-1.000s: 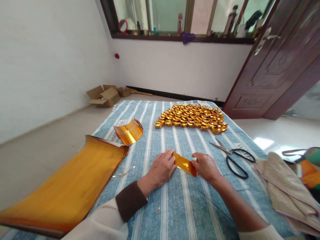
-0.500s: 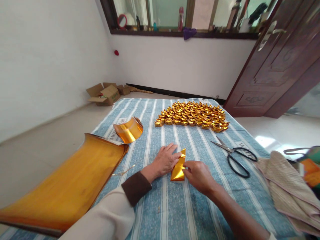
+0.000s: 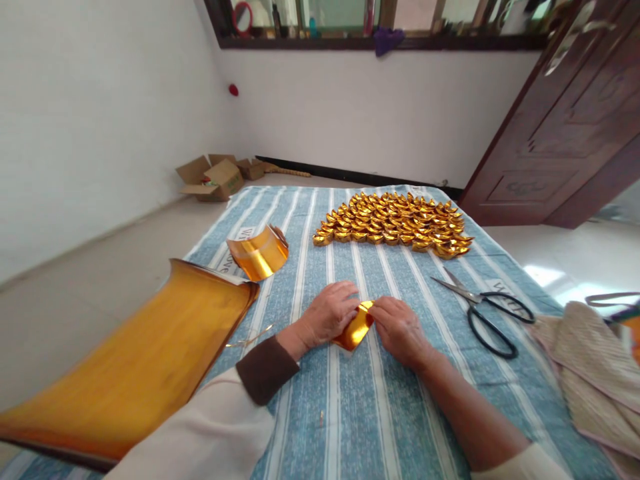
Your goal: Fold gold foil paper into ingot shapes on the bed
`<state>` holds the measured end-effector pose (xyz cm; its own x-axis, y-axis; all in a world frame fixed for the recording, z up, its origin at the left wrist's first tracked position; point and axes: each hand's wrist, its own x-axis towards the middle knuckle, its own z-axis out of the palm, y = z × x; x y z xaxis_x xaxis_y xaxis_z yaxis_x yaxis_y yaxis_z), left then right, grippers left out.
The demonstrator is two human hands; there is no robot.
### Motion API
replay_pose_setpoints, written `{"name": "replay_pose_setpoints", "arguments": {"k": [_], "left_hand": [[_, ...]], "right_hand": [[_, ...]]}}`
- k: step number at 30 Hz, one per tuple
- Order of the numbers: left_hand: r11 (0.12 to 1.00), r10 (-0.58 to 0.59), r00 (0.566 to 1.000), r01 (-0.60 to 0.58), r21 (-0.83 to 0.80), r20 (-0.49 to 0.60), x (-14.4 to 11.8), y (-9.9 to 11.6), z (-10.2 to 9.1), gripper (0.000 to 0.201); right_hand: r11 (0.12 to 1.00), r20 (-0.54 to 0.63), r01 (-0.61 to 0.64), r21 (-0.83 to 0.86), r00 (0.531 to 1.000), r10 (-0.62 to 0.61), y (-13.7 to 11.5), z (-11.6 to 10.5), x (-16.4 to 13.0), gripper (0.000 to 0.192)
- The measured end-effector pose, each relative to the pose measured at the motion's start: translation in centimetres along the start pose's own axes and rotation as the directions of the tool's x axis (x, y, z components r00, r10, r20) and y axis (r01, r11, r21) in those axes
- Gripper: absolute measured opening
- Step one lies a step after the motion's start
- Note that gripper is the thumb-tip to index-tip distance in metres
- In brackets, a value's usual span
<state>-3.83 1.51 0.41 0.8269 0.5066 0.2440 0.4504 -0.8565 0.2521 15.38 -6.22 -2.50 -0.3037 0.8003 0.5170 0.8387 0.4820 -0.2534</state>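
A small folded piece of gold foil paper [image 3: 358, 327] lies between my hands over the striped cloth. My left hand [image 3: 334, 308] grips its left side, with the fingers curled over the upper edge. At its upper right corner, my right hand [image 3: 400, 328] pinches the foil between thumb and fingers. Beyond them sits a cluster of gold folded-foil ingots [image 3: 395, 223] in packed rows. A curved stack of gold foil strips [image 3: 263, 253] rests to the left, above a large stack of gold sheets [image 3: 145, 353].
Black-handled scissors [image 3: 480, 300] lie partly spread on the right of the table's striped cloth [image 3: 300, 427]. A beige towel [image 3: 590, 367] is at the right edge. An open cardboard box [image 3: 213, 179] stands on the floor beyond. A wooden door [image 3: 555, 133] is at the right.
The foil piece has turned so that its lower end points down-left. My right hand has moved up from its side to its upper corner. The view has tilted slightly downward.
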Motion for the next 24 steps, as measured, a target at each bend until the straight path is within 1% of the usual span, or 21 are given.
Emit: {"name": "replay_pose_setpoints", "arguments": {"k": [1,3,5,8,11,15,19,24], "left_hand": [[1.0,0.011,1.0,-0.011,-0.026,0.0,-0.5,0.3,-0.5,0.02],[0.99,0.065,0.996,-0.058,-0.125,0.053,-1.7,1.0,-1.7,0.019],[0.972,0.102,0.988,-0.074,-0.224,0.117,-2.8,1.8,-2.7,0.017],[0.969,0.04,0.986,0.002,-0.248,0.162,-4.0,2.7,-3.5,0.013],[0.973,-0.03,0.988,0.064,-0.221,0.153,-4.5,3.2,-3.2,0.015],[0.969,-0.048,0.99,0.078,-0.235,0.131,-4.6,3.0,-2.3,0.005],[0.96,-0.068,0.993,0.092,-0.264,0.099,-4.7,2.9,-2.0,0.003],[0.947,-0.079,0.991,0.109,-0.302,0.111,-5.0,2.8,-2.2,0.012]], "right_hand": [[1.0,0.017,0.011,-0.024,1.0,-0.01,-0.2,-0.1,0.0,0.023],[0.998,0.054,0.029,-0.051,0.998,-0.027,-0.5,-0.3,0.0,0.021],[0.998,0.099,0.047,-0.052,0.994,-0.042,-0.8,-0.7,0.1,0.018],[0.998,0.163,0.065,-0.027,0.985,-0.06,-0.9,-1.4,0.2,0.013],[0.995,0.199,0.099,0.005,0.975,-0.098,-0.7,-1.9,0.0,0.017],[0.995,0.208,0.098,-0.015,0.974,-0.092,-0.6,-1.7,-0.3,0.015],[0.993,0.189,0.101,-0.061,0.978,-0.088,-0.8,-1.2,-0.4,0.016],[0.992,0.17,0.096,-0.082,0.982,-0.081,-1.1,-1.3,-0.2,0.023]]}}
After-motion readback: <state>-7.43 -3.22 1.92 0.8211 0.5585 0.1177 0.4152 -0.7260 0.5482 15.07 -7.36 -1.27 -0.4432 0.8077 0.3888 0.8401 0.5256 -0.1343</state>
